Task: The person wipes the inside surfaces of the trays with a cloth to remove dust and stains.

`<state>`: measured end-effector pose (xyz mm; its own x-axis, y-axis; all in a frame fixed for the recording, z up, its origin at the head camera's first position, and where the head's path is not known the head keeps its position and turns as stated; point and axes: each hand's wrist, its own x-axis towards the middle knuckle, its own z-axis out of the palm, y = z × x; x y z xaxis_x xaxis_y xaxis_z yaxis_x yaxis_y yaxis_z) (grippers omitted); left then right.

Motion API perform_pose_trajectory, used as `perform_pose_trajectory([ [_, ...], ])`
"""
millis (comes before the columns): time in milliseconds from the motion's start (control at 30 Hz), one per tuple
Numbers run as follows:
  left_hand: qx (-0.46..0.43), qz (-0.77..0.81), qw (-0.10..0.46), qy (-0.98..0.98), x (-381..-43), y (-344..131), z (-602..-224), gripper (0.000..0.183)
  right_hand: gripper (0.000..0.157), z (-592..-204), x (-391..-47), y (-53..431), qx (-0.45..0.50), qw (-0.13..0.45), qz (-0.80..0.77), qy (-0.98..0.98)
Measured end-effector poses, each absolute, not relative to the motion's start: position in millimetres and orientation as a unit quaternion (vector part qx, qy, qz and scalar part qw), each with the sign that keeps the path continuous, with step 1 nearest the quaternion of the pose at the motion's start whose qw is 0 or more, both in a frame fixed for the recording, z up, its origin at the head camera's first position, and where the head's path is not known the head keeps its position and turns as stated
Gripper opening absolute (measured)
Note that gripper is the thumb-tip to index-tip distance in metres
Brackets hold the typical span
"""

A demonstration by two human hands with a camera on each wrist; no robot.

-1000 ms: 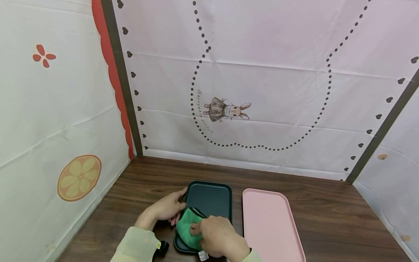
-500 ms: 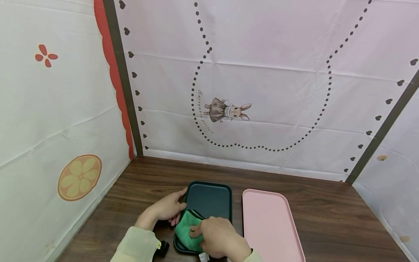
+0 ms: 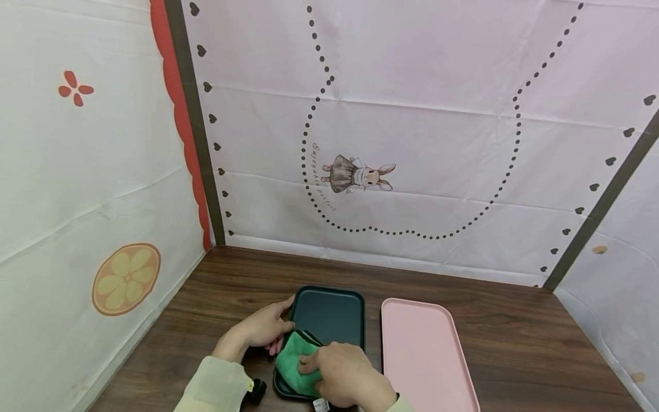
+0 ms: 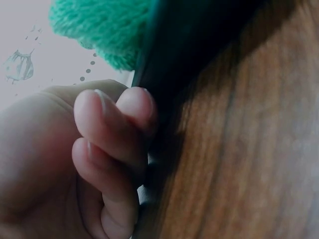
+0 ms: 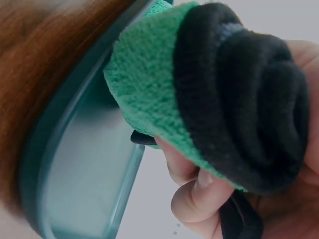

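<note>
The left hand [image 3: 265, 327] should hold the dark green tray [image 3: 329, 312] steady, fingers gripping its edge; the right hand [image 3: 349, 371], fingers pinching the green cloth [image 3: 294, 361], should rub softly.

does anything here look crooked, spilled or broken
The rabbit print on the backdrop lies sideways, odd for a standing figure. No spill or damage shows on the visible parts of the dark tray or the pink tray.

Head view evenly bright; tray [image 5: 89, 169] blurred in right wrist view.
</note>
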<state>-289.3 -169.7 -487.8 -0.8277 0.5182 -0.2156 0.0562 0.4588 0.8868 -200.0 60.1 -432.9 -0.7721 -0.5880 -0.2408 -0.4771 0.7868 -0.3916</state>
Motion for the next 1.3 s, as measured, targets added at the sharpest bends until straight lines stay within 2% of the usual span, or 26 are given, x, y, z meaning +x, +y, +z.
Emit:
perform_pose_trajectory([
  [967, 0.183, 0.484, 0.234, 0.823, -291.2, -171.8, -488.9, 0.072, 0.048, -431.4, -203.8, 64.6, -0.306, 0.177, -0.124, 0.927],
  [1300, 0.18, 0.483, 0.235, 0.824, -289.9, -170.8, -487.4, 0.072, 0.049, -430.7, -203.4, 70.2, -0.277, 0.193, -0.142, 0.931],
])
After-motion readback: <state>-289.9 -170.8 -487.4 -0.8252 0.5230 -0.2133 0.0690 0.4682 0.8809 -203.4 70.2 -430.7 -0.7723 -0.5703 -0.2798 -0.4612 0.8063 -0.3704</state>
